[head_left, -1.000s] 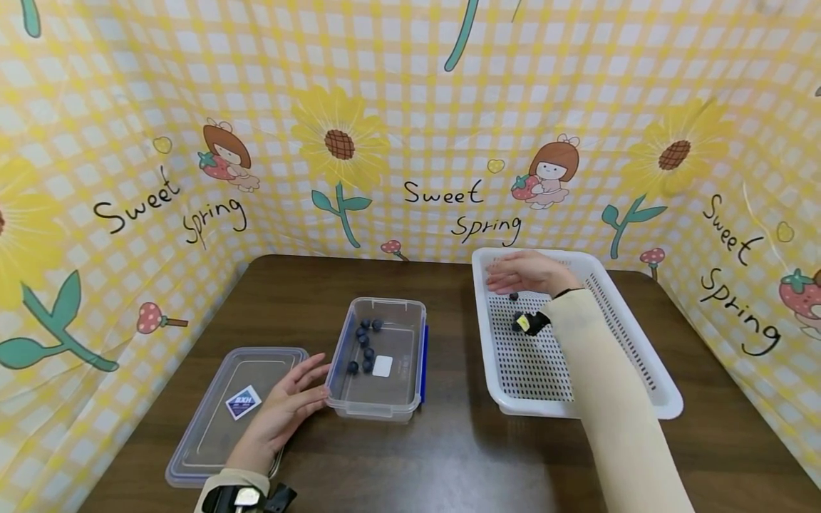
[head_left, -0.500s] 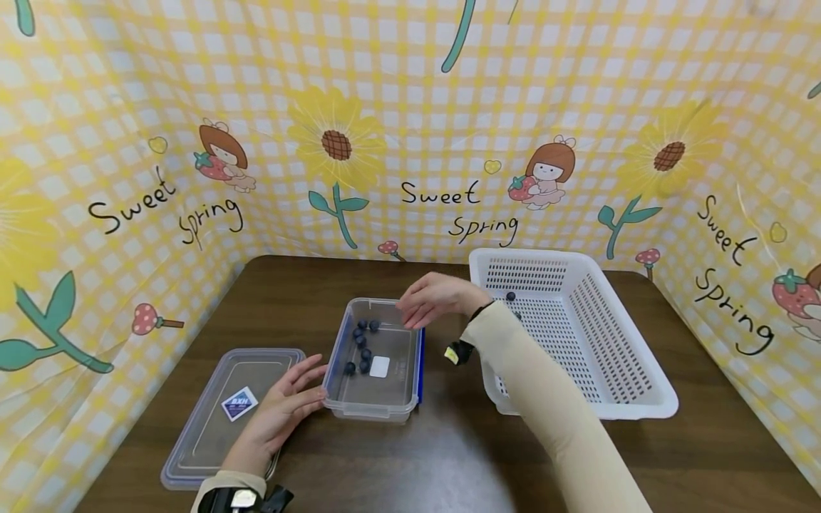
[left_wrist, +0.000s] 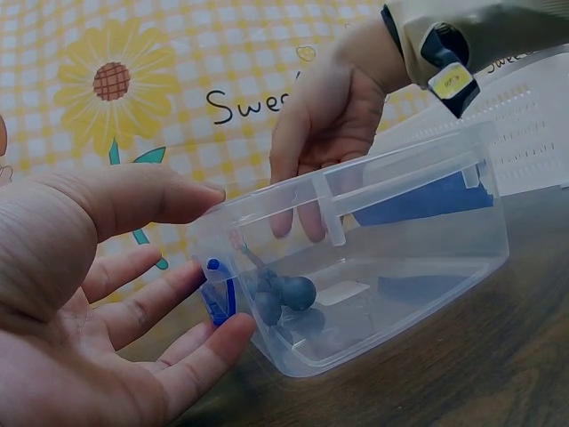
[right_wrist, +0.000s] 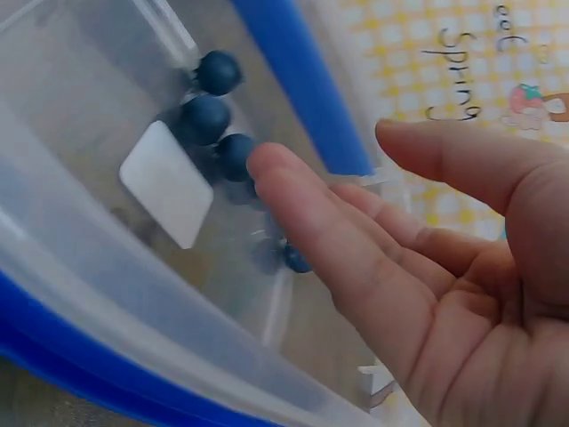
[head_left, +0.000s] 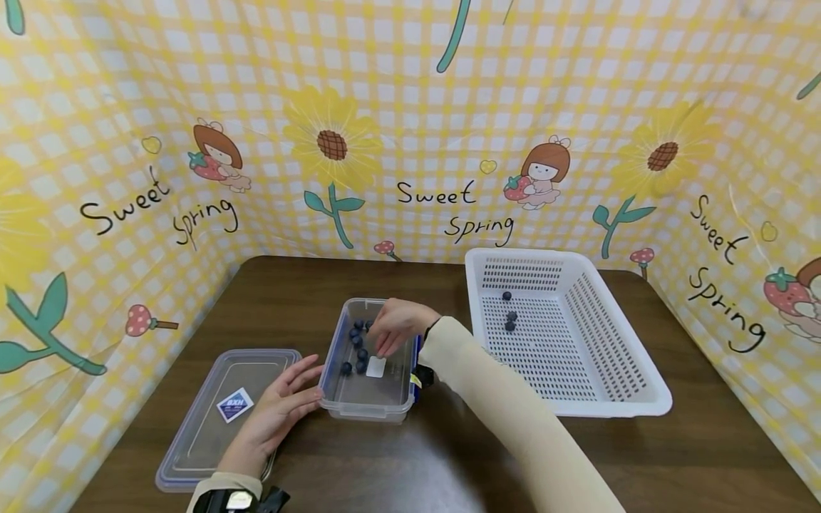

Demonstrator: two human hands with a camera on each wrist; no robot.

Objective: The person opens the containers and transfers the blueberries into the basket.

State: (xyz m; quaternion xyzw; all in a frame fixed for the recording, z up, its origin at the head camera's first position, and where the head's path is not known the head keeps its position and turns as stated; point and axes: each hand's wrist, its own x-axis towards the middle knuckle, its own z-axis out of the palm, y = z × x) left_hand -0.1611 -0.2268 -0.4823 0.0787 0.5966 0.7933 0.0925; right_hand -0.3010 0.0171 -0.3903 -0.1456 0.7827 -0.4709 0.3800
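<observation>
While the clear plastic container (head_left: 367,411) stands upright on the dark tabletop (head_left: 449,442), its long axis runs away from the person, from the near short end to the far one, and blue clasps hang along its long sides. The right hand (head_left: 400,323) reaches in over the right long side, pointing down and toward the left. Its fingers (right_wrist: 311,231) are extended with the thumb held well apart, and the right wrist view shows nothing gripped between them; the index fingertip is just beside a berry.

The left hand (head_left: 282,406) steadies the container's near left corner, thumb at the rim and the other fingers loosely straightened against the side, not curled around it. Blueberries (head_left: 363,354) lie inside in a ragged line along the left half, running lengthwise, beside a white label (head_left: 376,367).

To the left, the lid (head_left: 199,445) lies flat, its long axis slanting from near left to far right, with a diamond-set sticker (head_left: 235,405). To the right stands a white slotted basket (head_left: 580,408), its long axis slanting from near right to far left; three berries (head_left: 511,316) sit in its far left part.
</observation>
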